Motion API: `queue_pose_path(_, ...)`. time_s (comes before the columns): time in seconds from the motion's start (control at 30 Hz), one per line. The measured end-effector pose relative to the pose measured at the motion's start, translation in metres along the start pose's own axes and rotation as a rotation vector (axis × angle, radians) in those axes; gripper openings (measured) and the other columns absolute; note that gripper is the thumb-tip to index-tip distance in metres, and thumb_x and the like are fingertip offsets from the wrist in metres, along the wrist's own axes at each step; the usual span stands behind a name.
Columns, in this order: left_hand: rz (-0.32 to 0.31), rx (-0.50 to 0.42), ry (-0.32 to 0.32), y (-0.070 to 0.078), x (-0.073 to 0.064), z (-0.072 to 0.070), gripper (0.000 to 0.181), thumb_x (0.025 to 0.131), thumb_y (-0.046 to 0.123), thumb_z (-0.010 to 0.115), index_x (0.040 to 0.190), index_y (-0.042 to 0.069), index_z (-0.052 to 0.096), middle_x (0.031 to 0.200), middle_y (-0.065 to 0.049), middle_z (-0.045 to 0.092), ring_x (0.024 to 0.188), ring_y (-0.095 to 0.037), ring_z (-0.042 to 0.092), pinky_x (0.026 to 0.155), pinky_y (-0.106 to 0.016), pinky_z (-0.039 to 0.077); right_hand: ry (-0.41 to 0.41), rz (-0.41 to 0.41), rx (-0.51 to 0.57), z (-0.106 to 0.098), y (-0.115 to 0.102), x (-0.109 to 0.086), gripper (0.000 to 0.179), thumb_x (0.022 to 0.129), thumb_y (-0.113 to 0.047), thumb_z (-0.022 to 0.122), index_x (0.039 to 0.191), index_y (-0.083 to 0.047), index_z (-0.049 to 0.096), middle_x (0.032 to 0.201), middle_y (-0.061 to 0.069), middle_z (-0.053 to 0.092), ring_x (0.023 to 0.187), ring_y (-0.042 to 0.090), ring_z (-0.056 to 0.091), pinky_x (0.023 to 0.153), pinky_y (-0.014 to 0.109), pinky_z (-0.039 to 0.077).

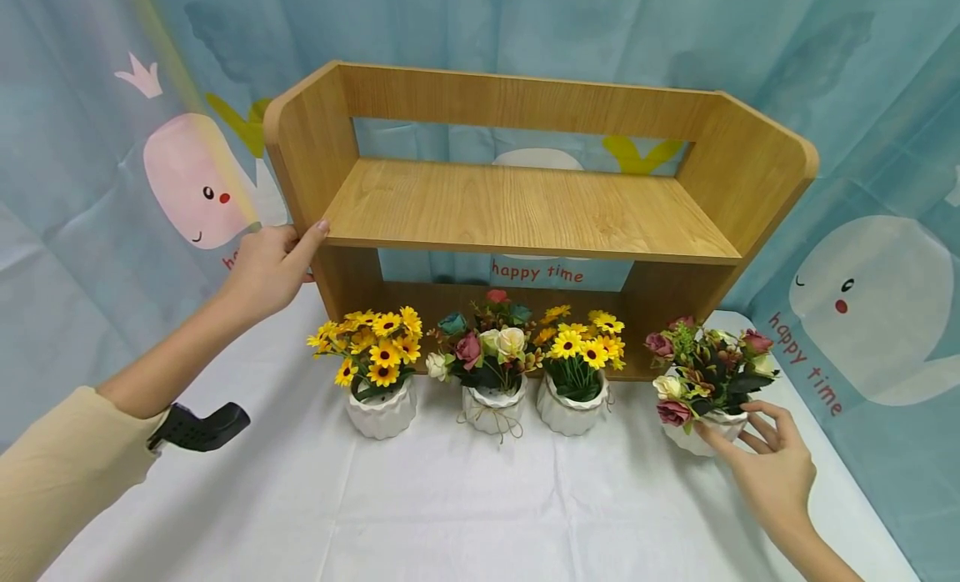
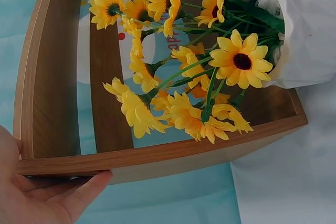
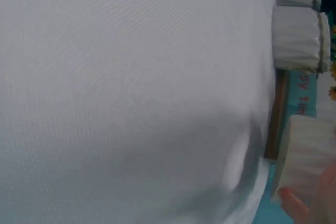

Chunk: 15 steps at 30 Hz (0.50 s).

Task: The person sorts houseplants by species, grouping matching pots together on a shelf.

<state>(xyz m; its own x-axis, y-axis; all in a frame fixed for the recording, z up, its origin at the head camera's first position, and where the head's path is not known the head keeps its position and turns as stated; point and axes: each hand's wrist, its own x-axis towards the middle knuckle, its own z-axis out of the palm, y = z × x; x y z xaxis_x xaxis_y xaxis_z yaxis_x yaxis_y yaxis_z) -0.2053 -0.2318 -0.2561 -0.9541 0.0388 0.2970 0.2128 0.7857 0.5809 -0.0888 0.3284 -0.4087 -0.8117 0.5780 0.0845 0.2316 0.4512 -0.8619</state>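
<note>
My left hand (image 1: 266, 269) grips the front edge of the left side panel of a two-tier wooden shelf (image 1: 525, 207). In the left wrist view, the fingers (image 2: 86, 192) curl around the panel's outer face. At the right, my right hand (image 1: 776, 469) holds a white flowerpot (image 1: 693, 440) of mauve and cream artificial roses by its side. The right wrist view shows this pot (image 3: 304, 156) tilted, with a gap under its base. Two pots of yellow sunflowers (image 1: 382, 411) (image 1: 573, 411) stand before the shelf, with a pot of mixed roses (image 1: 495, 407) between them.
A white cloth (image 1: 450, 507) covers the table. Behind the shelf hangs a light blue curtain (image 1: 525, 23) printed with whales and "happy time". A black strap-like piece (image 1: 198, 428) sticks out from the left sleeve (image 1: 75, 474).
</note>
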Motion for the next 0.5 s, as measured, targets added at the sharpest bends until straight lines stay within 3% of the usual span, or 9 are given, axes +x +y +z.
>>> queue_pose_path(0.17, -0.001, 0.007, -0.027, -0.002, 0.001, -0.003, 0.064, 0.114, 0.046, 0.039, 0.087, -0.006, 0.063, 0.068, -0.014, 0.062, 0.076, -0.039, 0.073, 0.05, -0.032, 0.047, -0.01, 0.007, -0.002, -0.006, -0.006, 0.001, 0.053, 0.081, -0.014, 0.093, 0.12, -0.02, 0.057, 0.151, 0.031, 0.054, 0.076, -0.026, 0.047, 0.063, 0.002, 0.044)
queue_pose_path(0.5, -0.029, 0.012, -0.146, 0.0, 0.002, -0.012, 0.065, 0.114, 0.049, 0.033, 0.095, -0.006, 0.061, 0.075, -0.018, 0.063, 0.089, -0.041, 0.078, 0.053, -0.035, 0.045, -0.013, 0.06, 0.0, -0.021, -0.02, 0.002, 0.05, 0.084, -0.013, 0.09, 0.117, -0.03, 0.056, 0.152, 0.029, 0.053, 0.074, -0.026, 0.051, 0.062, 0.003, 0.046)
